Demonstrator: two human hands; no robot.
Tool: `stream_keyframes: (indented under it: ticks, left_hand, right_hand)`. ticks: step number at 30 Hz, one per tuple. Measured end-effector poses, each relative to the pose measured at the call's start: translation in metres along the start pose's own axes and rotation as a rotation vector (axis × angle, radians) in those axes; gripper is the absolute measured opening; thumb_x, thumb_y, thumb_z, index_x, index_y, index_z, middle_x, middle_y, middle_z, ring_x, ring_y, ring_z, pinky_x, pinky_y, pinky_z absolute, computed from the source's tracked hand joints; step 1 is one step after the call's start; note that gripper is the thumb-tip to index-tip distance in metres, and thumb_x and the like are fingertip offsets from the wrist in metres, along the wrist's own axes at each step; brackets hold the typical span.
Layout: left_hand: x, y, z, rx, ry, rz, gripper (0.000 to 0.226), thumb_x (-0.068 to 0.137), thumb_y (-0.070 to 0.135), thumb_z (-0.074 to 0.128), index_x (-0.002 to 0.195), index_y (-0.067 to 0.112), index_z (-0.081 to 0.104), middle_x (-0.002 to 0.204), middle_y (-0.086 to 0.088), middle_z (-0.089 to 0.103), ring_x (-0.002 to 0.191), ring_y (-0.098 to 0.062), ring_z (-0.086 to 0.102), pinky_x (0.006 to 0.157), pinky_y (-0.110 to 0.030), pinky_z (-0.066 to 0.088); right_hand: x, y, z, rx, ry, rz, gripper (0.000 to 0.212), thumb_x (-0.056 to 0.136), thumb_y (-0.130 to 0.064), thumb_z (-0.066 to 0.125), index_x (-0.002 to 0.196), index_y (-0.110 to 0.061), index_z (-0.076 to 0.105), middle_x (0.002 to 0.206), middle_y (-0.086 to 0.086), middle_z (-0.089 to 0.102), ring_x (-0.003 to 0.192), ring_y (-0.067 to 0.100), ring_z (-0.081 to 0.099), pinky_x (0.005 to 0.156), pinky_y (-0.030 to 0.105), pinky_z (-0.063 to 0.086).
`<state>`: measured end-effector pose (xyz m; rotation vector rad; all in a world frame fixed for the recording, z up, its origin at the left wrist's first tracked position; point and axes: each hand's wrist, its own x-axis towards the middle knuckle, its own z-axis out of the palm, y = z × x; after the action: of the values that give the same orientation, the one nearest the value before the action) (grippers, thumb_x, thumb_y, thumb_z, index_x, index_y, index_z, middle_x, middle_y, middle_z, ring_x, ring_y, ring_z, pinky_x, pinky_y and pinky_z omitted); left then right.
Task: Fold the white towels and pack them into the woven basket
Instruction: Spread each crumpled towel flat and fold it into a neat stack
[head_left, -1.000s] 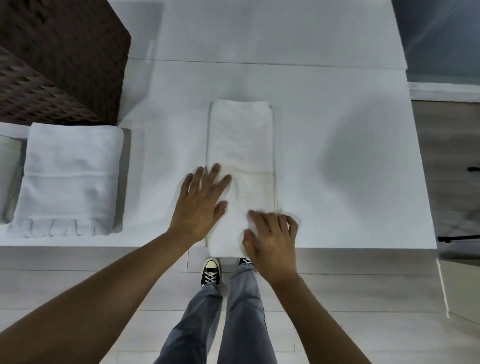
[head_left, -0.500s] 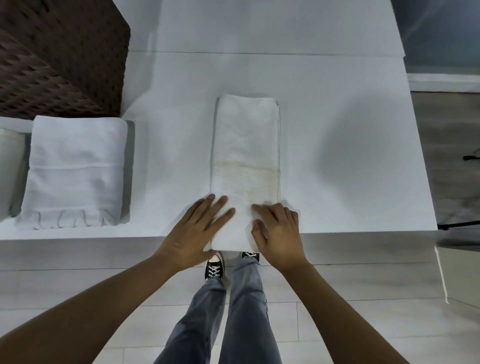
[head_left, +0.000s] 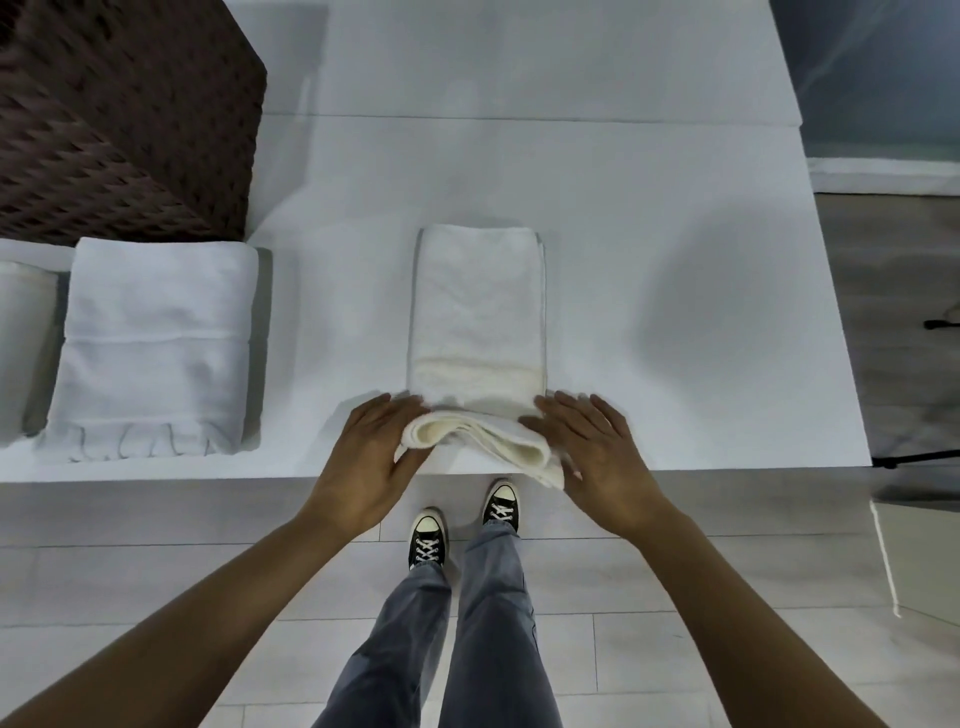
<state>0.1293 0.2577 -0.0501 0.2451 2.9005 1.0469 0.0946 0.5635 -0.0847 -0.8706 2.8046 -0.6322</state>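
A long narrow white towel (head_left: 478, 306) lies lengthwise on the white table (head_left: 675, 260), its near end lifted and curled back over itself at the table's front edge. My left hand (head_left: 371, 457) grips the left side of that raised end. On the right side my right hand (head_left: 597, 447) holds the same end, fingers spread over it. The dark brown woven basket (head_left: 130, 119) stands at the back left of the table, apart from both hands.
A folded white towel (head_left: 150, 348) lies in front of the basket, with another towel (head_left: 21, 338) partly cut off at the left edge. The table's front edge runs just under my hands. Below are my legs and black sneakers on a pale floor.
Both hands slid from the towel's top to the sides of its near end and lifted it, so that end now curls up off the table.
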Motion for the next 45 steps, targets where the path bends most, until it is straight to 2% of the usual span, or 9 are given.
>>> stream_keyframes:
  ticks: [6, 10, 13, 18, 22, 27, 30, 37, 45]
  left_hand:
    - [0.026, 0.029, -0.017, -0.269, -0.05, -0.313, 0.042, 0.102, 0.058, 0.036, 0.113, 0.028, 0.064, 0.067, 0.006, 0.061, 0.058, -0.01, 0.053, 0.063, -0.034, 0.047]
    - [0.047, 0.034, -0.027, -0.603, 0.057, -0.49, 0.031, 0.099, 0.057, 0.045, 0.103, 0.033, 0.065, 0.093, 0.009, 0.072, 0.086, -0.008, 0.066, 0.081, -0.025, 0.053]
    - [0.059, 0.031, -0.03, -0.715, 0.083, -0.584, 0.034, 0.096, 0.048, 0.061, 0.091, 0.014, 0.057, 0.075, 0.006, 0.064, 0.072, -0.014, 0.061, 0.069, -0.031, 0.047]
    - [0.062, 0.017, -0.021, -0.769, -0.005, -0.6, 0.052, 0.087, 0.012, 0.076, 0.13, 0.027, 0.05, 0.102, 0.001, 0.077, 0.095, -0.017, 0.073, 0.086, -0.035, 0.058]
    - [0.069, -0.002, -0.005, -0.649, 0.039, -0.611, 0.055, 0.091, 0.017, 0.073, 0.132, 0.043, 0.047, 0.098, -0.002, 0.075, 0.092, -0.026, 0.07, 0.084, -0.041, 0.055]
    - [0.078, -0.001, 0.005, -0.429, 0.143, -0.672, 0.046, 0.088, 0.024, 0.076, 0.127, 0.031, 0.052, 0.098, 0.008, 0.063, 0.082, -0.007, 0.062, 0.066, -0.012, 0.043]
    - [0.074, -0.005, 0.012, -0.387, 0.184, -0.704, 0.045, 0.084, 0.027, 0.08, 0.122, 0.027, 0.055, 0.104, 0.004, 0.063, 0.087, -0.014, 0.062, 0.078, -0.026, 0.052]
    - [0.074, 0.002, 0.007, -0.485, 0.09, -0.902, 0.048, 0.083, 0.033, 0.08, 0.125, 0.022, 0.058, 0.108, 0.004, 0.065, 0.091, -0.012, 0.064, 0.073, -0.021, 0.048]
    - [0.065, 0.027, -0.013, -0.691, -0.01, -0.96, 0.038, 0.085, 0.021, 0.079, 0.121, 0.014, 0.067, 0.108, -0.005, 0.071, 0.091, -0.016, 0.07, 0.064, -0.02, 0.053]
  right_hand:
    - [0.005, -0.017, 0.0, 0.166, 0.064, 0.106, 0.043, 0.099, -0.036, 0.061, 0.138, -0.019, 0.061, 0.148, -0.003, 0.055, 0.147, 0.018, 0.039, 0.122, 0.039, 0.026]
    - [0.021, -0.035, -0.01, 0.419, 0.064, 0.305, 0.04, 0.105, -0.039, 0.048, 0.138, -0.021, 0.059, 0.139, -0.005, 0.061, 0.14, 0.02, 0.044, 0.117, 0.036, 0.037]
    - [0.036, -0.039, -0.012, 0.494, 0.068, 0.375, 0.037, 0.105, -0.045, 0.041, 0.129, -0.023, 0.059, 0.112, -0.004, 0.067, 0.108, 0.015, 0.059, 0.09, 0.037, 0.053]
    - [0.07, -0.034, -0.011, 0.542, 0.123, 0.514, 0.028, 0.106, -0.046, 0.041, 0.107, -0.02, 0.052, 0.064, -0.003, 0.052, 0.058, 0.014, 0.053, 0.058, 0.033, 0.043]
    - [0.089, -0.031, -0.003, 0.558, 0.175, 0.64, 0.032, 0.106, -0.044, 0.044, 0.085, -0.021, 0.04, 0.062, -0.003, 0.049, 0.054, 0.016, 0.049, 0.054, 0.035, 0.037]
    - [0.103, -0.03, 0.003, 0.53, 0.199, 0.755, 0.031, 0.102, -0.043, 0.052, 0.085, -0.018, 0.043, 0.063, -0.004, 0.052, 0.056, 0.016, 0.052, 0.055, 0.033, 0.037]
    - [0.103, -0.035, 0.005, 0.531, 0.235, 0.841, 0.029, 0.097, -0.045, 0.059, 0.091, -0.019, 0.048, 0.075, -0.002, 0.058, 0.069, 0.02, 0.058, 0.062, 0.036, 0.046]
    - [0.104, -0.046, -0.008, 0.795, 0.184, 1.09, 0.039, 0.092, -0.046, 0.064, 0.119, -0.021, 0.053, 0.101, -0.004, 0.066, 0.092, 0.017, 0.064, 0.077, 0.03, 0.044]
    - [0.101, -0.039, -0.041, 0.963, 0.097, 1.085, 0.022, 0.097, -0.032, 0.066, 0.09, -0.011, 0.067, 0.078, -0.001, 0.062, 0.071, 0.012, 0.057, 0.062, 0.024, 0.042]
